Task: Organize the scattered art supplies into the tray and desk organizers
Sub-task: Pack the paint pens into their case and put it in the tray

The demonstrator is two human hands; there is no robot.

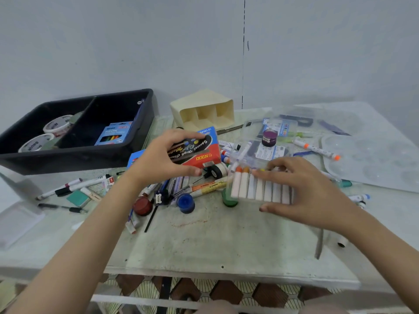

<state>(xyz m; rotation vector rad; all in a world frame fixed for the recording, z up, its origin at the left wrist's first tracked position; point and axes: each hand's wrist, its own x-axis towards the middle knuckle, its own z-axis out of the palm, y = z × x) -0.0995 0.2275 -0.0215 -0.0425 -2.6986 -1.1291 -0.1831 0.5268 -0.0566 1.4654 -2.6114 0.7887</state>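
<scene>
1. Beneath the tray, table: most supplies lie loose on it, right of and in front of the tray. On this evidence the task is at an early stage.
2. Tray: black, two compartments. The left one holds two tape rolls, lettering not surely legible. The right one holds a blue box marked "NEON". These count as stowed.
3. Palette: clear, far right of the tray, not yet stowed.
4. Organizer: cream, just right of the tray, tipped on its side. Its three visible cells hold nothing.
5. Red box: marked "NIKKI", seen upside down; the script above it is only partly legible. The left hand grasps it right of the tray, fingers curled over the far edge and thumb on the near edge.
6. Case: clear, holding a row of white sticks. The right hand grasps it farther right of the tray, fingers curled over the top.
7. Red pot, blue pot, green pot: loose, right of and in front of the tray.
8. Markers: scattered, print too small to read.
</scene>
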